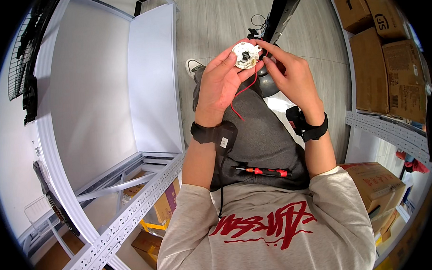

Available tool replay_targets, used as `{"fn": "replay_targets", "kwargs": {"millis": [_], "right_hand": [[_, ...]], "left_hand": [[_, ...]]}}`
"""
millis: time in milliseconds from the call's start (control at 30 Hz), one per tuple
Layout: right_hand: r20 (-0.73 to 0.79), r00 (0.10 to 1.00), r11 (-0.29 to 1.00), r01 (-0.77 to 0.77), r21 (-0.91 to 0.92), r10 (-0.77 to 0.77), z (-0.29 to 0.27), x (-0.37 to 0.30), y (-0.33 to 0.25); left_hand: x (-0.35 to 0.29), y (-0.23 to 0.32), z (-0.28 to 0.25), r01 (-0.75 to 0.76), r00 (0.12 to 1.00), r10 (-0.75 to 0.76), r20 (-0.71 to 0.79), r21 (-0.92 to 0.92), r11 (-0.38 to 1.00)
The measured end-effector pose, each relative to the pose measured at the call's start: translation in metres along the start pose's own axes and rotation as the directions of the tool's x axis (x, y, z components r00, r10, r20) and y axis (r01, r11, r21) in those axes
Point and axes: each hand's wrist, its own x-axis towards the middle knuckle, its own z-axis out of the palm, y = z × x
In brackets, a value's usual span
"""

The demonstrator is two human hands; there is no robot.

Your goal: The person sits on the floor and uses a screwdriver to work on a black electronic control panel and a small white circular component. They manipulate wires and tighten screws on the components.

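Note:
My left hand (219,80) holds a round white plastic part (239,62) by its rim, thumb on the front and fingers behind. A dark piece sits in the part's middle, and a small tab with a hole sticks out at its right edge. My right hand (290,73) is curled at that edge, with the index fingertip by the tab and the thumb lower down. A thin red wire (245,89) runs by its fingers and hangs down over my left leg to a loose end. A red and black screwdriver (262,172) lies across my lap.
Black straps with small boxes circle both wrists; a cable (221,182) runs from the left one. A black upright post (281,13) stands ahead. White metal shelving (154,80) is at left. Cardboard boxes (371,72) fill a rack at right, and another box (375,186) stands near my right elbow.

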Motion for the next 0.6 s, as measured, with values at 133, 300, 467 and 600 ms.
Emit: {"fn": "replay_targets", "kwargs": {"millis": [133,300,467,600], "right_hand": [[0.007,1.0,1.0,-0.015,0.011,0.015,0.0001,0.0001,0.0],[0.0,1.0,1.0,-0.007,0.01,0.007,0.0007,-0.0004,0.0007],[0.005,1.0,1.0,-0.006,0.007,0.006,-0.0002,-0.0007,0.0003],[0.004,1.0,1.0,-0.002,0.008,0.002,0.0003,-0.0005,0.0009]], "left_hand": [[0.0,0.0001,-0.0003,0.001,1.0,-0.001,-0.003,0.006,1.0],[0.0,0.0,-0.0001,0.0,1.0,0.0,-0.008,0.003,1.0],[0.0,-0.0001,0.0006,-0.001,1.0,0.001,-0.013,0.008,1.0],[0.0,-0.0005,-0.0004,-0.002,1.0,0.002,-0.011,0.0,1.0]]}}
